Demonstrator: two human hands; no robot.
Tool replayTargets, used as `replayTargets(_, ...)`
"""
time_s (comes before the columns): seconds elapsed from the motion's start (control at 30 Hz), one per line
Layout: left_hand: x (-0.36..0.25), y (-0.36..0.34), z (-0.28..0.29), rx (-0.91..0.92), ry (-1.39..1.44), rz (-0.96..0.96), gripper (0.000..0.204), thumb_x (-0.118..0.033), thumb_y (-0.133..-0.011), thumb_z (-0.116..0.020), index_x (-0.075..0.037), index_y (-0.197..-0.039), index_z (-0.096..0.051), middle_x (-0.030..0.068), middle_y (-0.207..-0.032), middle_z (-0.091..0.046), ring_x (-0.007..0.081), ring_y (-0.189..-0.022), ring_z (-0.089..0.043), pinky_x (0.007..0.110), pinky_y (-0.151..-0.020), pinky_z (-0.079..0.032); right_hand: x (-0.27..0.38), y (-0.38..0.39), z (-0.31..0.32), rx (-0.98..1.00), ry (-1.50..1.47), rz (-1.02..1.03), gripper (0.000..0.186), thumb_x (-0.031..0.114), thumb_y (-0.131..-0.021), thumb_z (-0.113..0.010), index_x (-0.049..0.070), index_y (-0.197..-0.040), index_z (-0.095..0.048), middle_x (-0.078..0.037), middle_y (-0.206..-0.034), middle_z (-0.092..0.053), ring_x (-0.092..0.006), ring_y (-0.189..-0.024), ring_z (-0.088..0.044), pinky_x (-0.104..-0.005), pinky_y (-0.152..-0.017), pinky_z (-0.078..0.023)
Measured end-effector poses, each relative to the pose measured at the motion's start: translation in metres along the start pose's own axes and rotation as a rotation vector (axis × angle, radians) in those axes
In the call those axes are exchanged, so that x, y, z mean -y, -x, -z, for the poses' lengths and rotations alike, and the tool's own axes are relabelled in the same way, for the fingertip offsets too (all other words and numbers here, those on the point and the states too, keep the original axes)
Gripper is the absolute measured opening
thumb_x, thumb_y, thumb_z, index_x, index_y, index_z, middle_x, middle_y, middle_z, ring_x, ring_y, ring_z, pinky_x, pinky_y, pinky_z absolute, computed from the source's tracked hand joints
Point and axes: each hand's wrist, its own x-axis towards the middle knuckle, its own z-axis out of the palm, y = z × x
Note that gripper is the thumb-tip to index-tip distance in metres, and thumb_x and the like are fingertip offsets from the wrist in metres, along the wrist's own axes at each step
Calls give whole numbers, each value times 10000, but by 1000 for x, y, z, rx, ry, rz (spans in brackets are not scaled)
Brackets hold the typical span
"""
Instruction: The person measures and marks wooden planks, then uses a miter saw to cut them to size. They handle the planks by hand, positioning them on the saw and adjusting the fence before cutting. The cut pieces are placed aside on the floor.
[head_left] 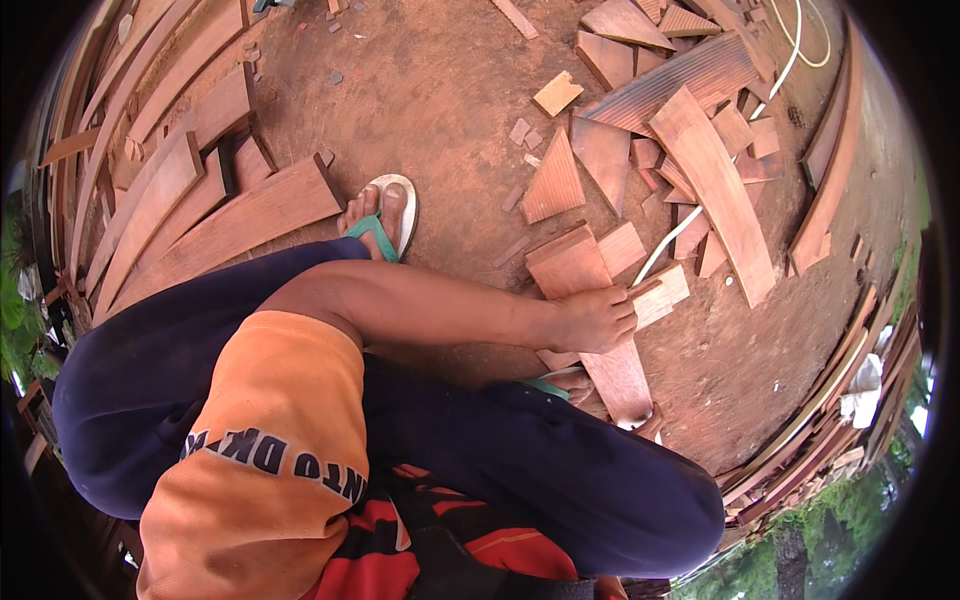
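Head view: resting curled, narrow left hand [597,320] upon wooden board [615,378] at right; cannot tell if gripping it. Seeing also wood pieces [712,190] at far right.

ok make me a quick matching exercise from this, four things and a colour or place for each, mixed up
1. left hand
2. sleeve
3. trousers
4. sandal strap

a. dark blue
b. green
c. over a wooden board
d. orange

Pairs: 1-c, 2-d, 3-a, 4-b
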Motion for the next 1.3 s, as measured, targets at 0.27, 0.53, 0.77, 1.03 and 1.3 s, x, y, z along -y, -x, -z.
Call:
replayTargets(0.27, 7, -3, -13, -142, 61, 8, 224, -226, -831, -613, -72, -955, -716, 7, -959, -657, 157, -950, -614, 312, -829, -453, 16, 3, -2, -112, 156, 49, 977, 219, -617, -908, 130, -1432, -376, -182, -1323, -523, -481, -1063, -647, -580, -884, -550)
replayTargets(0.53, 11, 1, -8, -114, 86, -13, 229, -227, -822, -620, -76, -961, -721, 1, -979, -660, 161, -954, -616, 316, -842, -451, 9, 0, -5, -118, 137, 79, 999, 209, -577, -927, 119, -1409, -381, -172, -1299, -507, -467, -1093, -625, -571, -901, -542)
replayTargets(0.77, 11, 2, -3, -101, 67, -22, 237, -224, -830, -619, -72, -979, -723, -2, -974, -661, 154, -951, -618, 312, -848, -453, -9, -1, -17, -184, 146, 141, 1036, 195, -559, -939, 107, -1425, -377, -173, -1297, -510, -455, -1136, -604, -554, -926, -531)
replayTargets(1.03, 14, -1, -8, -150, 88, 1, 223, -220, -844, -610, -72, -968, -722, 4, -969, -665, 163, -957, -624, 306, -843, -455, -2, -5, -12, -143, 102, 114, 1048, 176, -554, -939, 119, -1434, -372, -165, -1311, -506, -438, -1138, -608, -556, -912, -531)
replayTargets(1.3, 27, -6, 2, 31, 101, -64, 337, -276, -865, -632, -39, -1092, -709, 51, -1103, -664, 184, -1071, -605, 346, -899, -461, 14, -4, -7, -81, 122, -10, 1038, 166, -572, -939, 126, -1425, -348, -133, -1303, -520, -447, -991, -665, -559, -858, -549)
